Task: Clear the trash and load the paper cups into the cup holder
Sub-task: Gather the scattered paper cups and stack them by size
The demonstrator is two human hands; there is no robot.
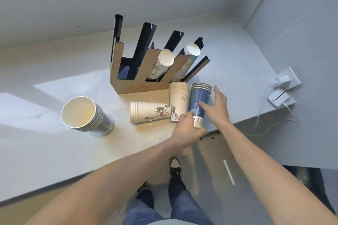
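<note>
A wooden cup holder (128, 71) with black dividers stands on the counter; two of its slots hold stacks of white cups (165, 58). In front of it lie a white stack with a statue print (150, 113), a second white stack (178, 95) and a blue stack (200, 100). My left hand (188, 129) grips the base end of the blue stack. My right hand (217, 106) rests open against its right side, fingers spread. A further stack of blue cups (82, 115) stands upright at the left, mouth up.
The grey counter (54, 142) ends near my body and at the right. A white wall socket with a charger (287, 78) and a small white device (279, 97) with cables sit at the right edge. My legs and shoes show below.
</note>
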